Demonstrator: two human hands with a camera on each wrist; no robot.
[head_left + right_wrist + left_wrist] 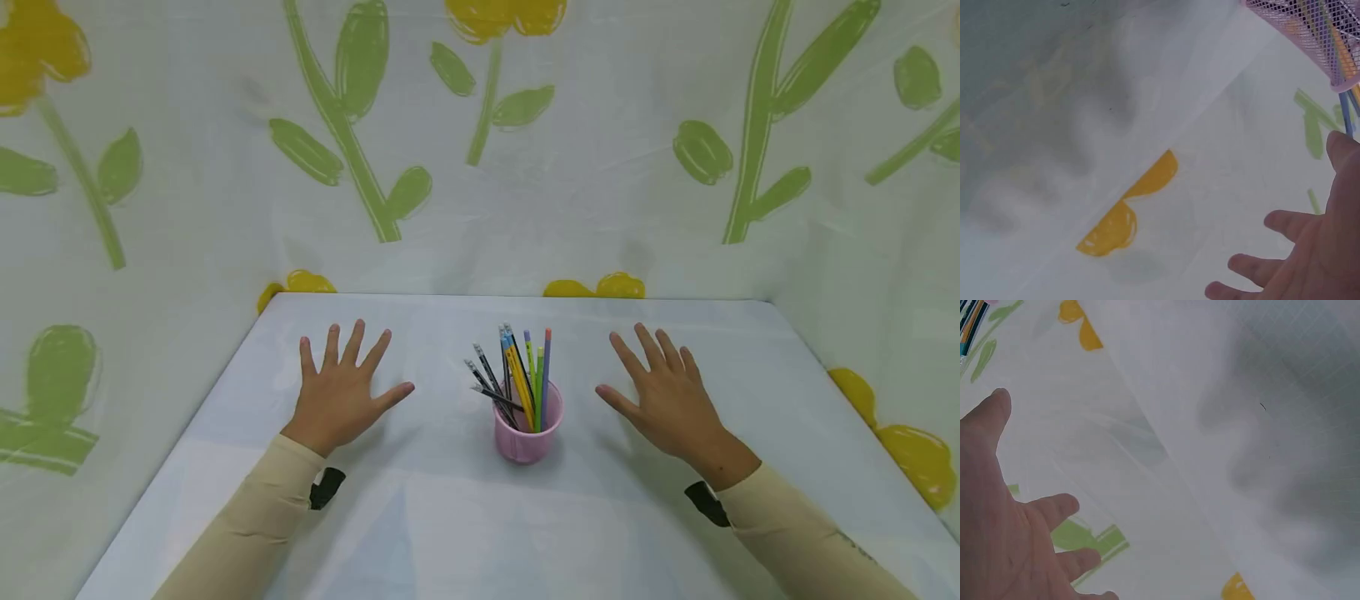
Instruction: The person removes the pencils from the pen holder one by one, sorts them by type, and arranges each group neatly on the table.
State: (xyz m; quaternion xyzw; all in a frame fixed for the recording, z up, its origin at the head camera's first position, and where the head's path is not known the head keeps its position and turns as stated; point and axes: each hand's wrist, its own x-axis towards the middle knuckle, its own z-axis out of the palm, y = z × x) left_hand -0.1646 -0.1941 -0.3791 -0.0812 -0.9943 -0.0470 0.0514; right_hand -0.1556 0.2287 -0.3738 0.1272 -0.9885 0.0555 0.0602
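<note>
A pink mesh pen cup (525,446) stands upright near the middle of the white table, holding several pencils (517,375). Some are black and lean left over the rim; others are yellow, green and blue-violet. To the left of the cup, my left hand (339,407) is spread with straight fingers, palm down, holding nothing. My right hand (671,408) is spread likewise on the cup's right, apart from it. In the right wrist view the cup's mesh wall (1310,31) shows at the top right corner. Only pencil ends (971,328) appear at the left wrist view's top left.
The white table (450,533) ends at a straight back edge. Behind and beside it hangs a pale cloth (585,192) printed with green stems and yellow flowers. A black strap (327,488) shows at the left wrist, another black strap (707,503) at the right.
</note>
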